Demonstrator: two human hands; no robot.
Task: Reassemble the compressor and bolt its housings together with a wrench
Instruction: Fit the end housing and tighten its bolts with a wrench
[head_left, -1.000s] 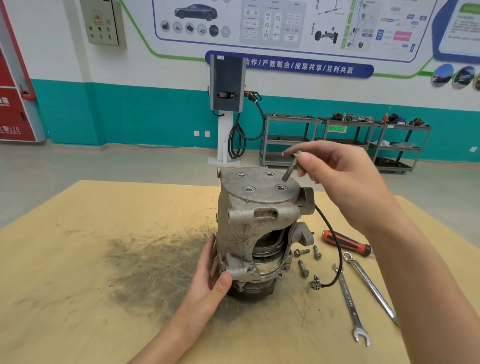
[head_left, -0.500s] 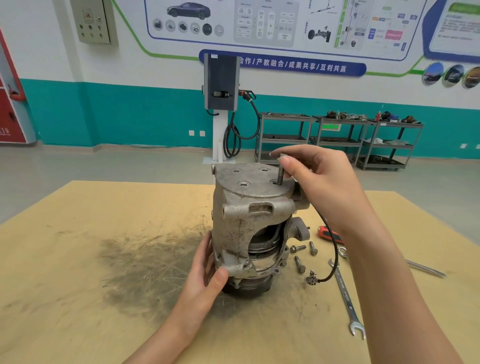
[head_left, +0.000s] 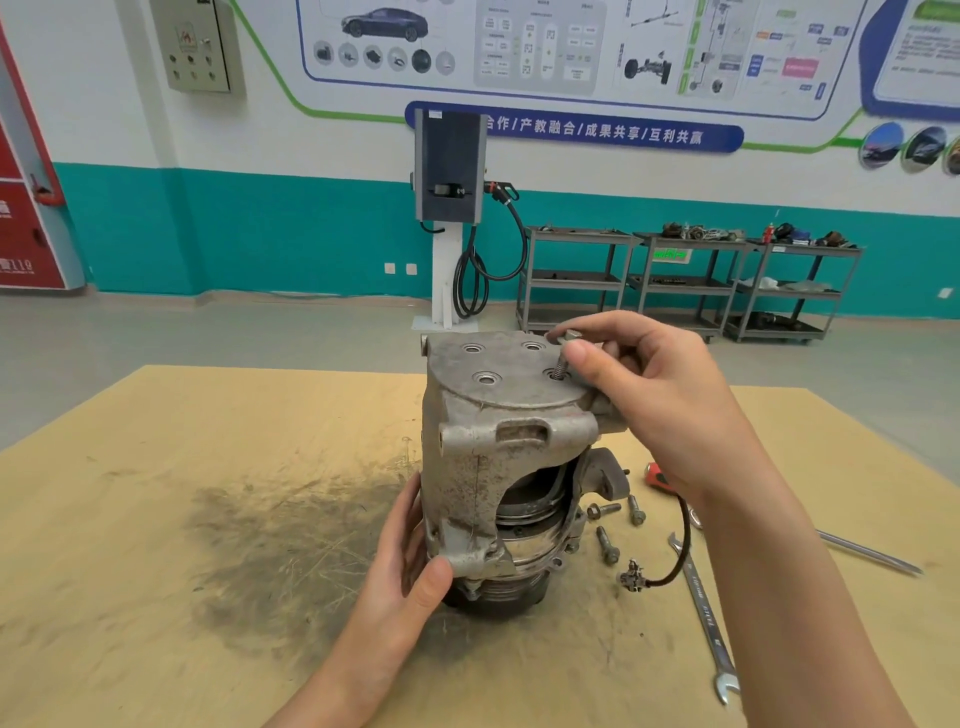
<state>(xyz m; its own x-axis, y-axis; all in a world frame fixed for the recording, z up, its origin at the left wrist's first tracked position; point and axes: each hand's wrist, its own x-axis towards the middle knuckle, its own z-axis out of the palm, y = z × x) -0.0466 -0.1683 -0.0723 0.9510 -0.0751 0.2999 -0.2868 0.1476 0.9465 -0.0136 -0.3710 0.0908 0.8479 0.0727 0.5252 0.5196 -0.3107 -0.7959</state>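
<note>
Hands work on the compressor (head_left: 498, 467), which stands upright near the middle of the tan counter (head_left: 156, 519), its dark pulley end down on the board. Nearest the camera, the left hand (head_left: 405, 577) braces the compressor's lower left side: the thumb presses a lug at the bottom edge of the grey housing and the fingers lie along the casting behind it. A dark smear of grime (head_left: 270, 551) stains the counter just left of the compressor. To the compressor's right a long wrench (head_left: 704, 613) lies on the board, its open end pointing toward the camera. Between wrench and compressor rest three loose bolts (head_left: 608, 545), and a black wire with a small plug (head_left: 635, 579) curls down from the compressor's right side. A red-handled screwdriver (head_left: 655, 475) sits just behind these, mostly hidden by the right forearm, its shaft showing farther right. At the compressor's flat top, the right hand (head_left: 660, 395) pinches a bolt (head_left: 563, 356) between thumb and forefinger; its threaded tip stands upright in the near-right of four holes. This grip is closed tight on the bolt's head. Well beyond the compressor stand a grey charging post (head_left: 449, 171) and metal shelf carts (head_left: 691, 280) against a teal-and-white wall.
</note>
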